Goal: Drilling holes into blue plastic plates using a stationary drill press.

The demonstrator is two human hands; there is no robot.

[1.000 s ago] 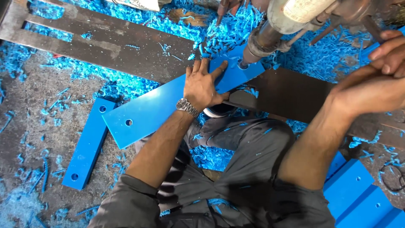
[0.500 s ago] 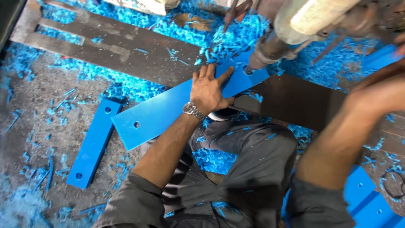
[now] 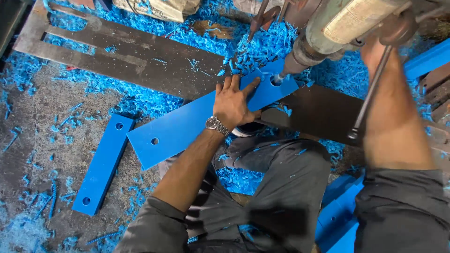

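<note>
The long blue plate (image 3: 187, 126) lies on the dark steel bar (image 3: 140, 61) under the drill (image 3: 300, 58), and it may spin if the bit catches, because only the left hand (image 3: 234, 103), fingers flat and spread, presses it. These fingers are close beside the bit, while the plate's far end has open floor. The right hand (image 3: 382, 44) seems clenched on the drill's lever (image 3: 370, 93), but I cannot tell surely.

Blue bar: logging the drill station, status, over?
Left hand flat on blue bar. Right hand hidden behind drill. Bit at hole in bar end. Blue shavings piled beside it.
</note>
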